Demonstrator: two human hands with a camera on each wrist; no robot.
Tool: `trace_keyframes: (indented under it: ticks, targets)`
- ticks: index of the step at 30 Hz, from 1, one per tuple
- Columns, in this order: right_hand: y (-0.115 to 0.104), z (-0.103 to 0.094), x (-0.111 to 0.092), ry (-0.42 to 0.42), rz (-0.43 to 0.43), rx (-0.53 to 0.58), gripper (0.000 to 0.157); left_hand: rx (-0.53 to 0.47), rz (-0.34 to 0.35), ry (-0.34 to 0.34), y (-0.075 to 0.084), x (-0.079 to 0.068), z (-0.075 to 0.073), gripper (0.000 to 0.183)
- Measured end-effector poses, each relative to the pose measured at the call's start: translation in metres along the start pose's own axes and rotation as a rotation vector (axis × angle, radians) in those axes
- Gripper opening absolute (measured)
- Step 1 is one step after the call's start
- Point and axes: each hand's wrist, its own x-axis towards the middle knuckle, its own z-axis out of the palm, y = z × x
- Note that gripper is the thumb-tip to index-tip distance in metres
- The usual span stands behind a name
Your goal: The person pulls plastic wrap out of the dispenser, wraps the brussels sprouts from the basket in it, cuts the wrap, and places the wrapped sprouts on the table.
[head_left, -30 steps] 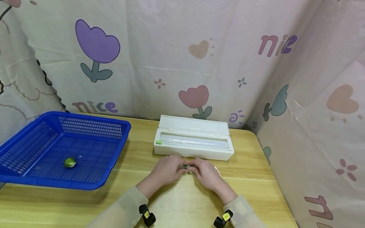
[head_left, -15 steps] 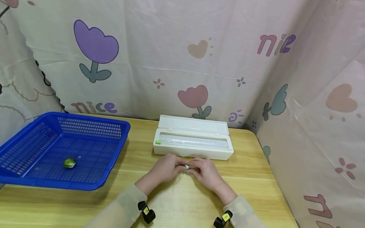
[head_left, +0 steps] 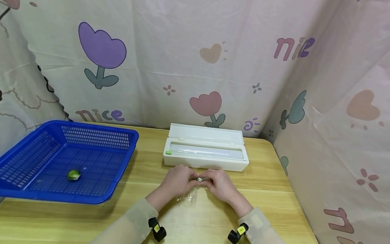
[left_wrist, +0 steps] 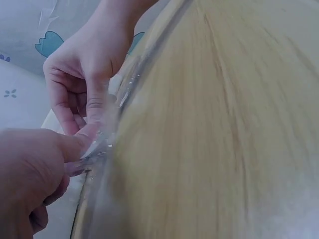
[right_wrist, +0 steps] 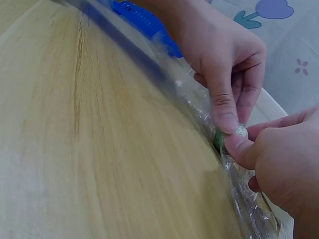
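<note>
Between both hands, in front of the white box, is a small Brussels sprout (head_left: 199, 179) in clear cling film (head_left: 190, 196). My left hand (head_left: 178, 179) pinches it from the left with thumb and fingers, while my right hand (head_left: 221, 183) pinches the other side. The right wrist view shows the sprout's green side (right_wrist: 219, 141) beside the thumb tips, its far part hidden by fingers. A crumpled strip of film (right_wrist: 244, 199) trails from it along the tabletop. From the left wrist, shiny film (left_wrist: 102, 147) shows at the fingertips and the sprout is hidden.
A white cling film box (head_left: 207, 164) stands just behind the hands, lid up, with a roll of film (head_left: 207, 151) inside. At the left, a blue plastic basket (head_left: 122, 181) holds another Brussels sprout (head_left: 73, 175). Printed curtains (head_left: 170, 40) close in the wooden table.
The sprout has been turned between the fingers, so a paler part now faces up. Loose cling film now shows on the near side of the left fingers. Both hands stay in about the same place.
</note>
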Motion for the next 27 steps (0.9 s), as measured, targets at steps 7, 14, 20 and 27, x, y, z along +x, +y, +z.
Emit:
trace_keyframes:
  ticks: [7,14,20,27]
  targets:
    - [0.0,-0.003,-0.002,-0.089,0.093,0.071,0.02,0.061,0.115,-0.058,0.0,-0.002,-0.003,0.017]
    - [-0.005,-0.009,-0.004,-0.123,0.07,0.099,0.013,0.023,0.155,-0.174,-0.001,-0.005,-0.009,0.015]
    - [-0.014,-0.01,-0.002,-0.09,-0.015,0.01,0.025,0.034,0.11,-0.174,-0.001,-0.004,-0.009,0.018]
    - [-0.014,-0.008,-0.003,-0.106,0.017,-0.082,0.018,0.088,0.14,-0.095,0.003,-0.005,-0.009,0.016]
